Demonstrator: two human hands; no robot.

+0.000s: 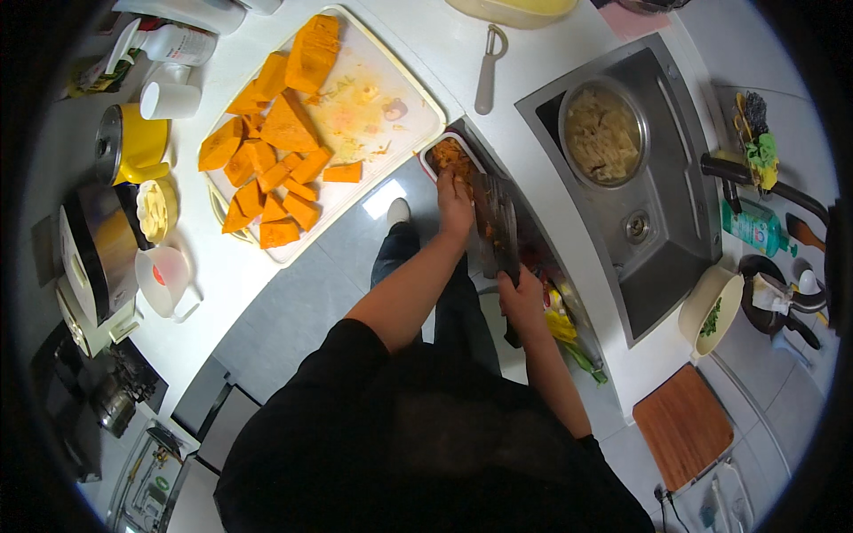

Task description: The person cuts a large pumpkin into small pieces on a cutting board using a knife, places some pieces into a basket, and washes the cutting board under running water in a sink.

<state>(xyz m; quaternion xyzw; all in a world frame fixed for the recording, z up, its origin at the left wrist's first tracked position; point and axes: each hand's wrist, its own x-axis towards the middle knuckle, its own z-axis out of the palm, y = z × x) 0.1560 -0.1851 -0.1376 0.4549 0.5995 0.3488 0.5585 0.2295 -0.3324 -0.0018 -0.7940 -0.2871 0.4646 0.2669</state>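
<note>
My right hand (522, 300) grips the dark handle of a kitchen cleaver (494, 220), its broad blade smeared with orange bits. My left hand (456, 203) reaches over a white-rimmed bin (426, 163) of pumpkin scraps (448, 154); its fingertips are at the scraps, close beside the blade. Whether those fingers hold anything is hidden. On the counter to the left, a white cutting board (406, 136) carries several cut pumpkin chunks (290, 123) and wet pulp residue. A grey-handled peeler (488, 80) lies on the counter beyond the bin.
A steel sink (673, 246) on the right holds a bowl of pale sliced food (603, 136) in liquid. Beside it stand a cream container with chopped greens (713, 316) and a wooden board (683, 426). A yellow pot (143, 143) and a translucent measuring cup (163, 283) stand left.
</note>
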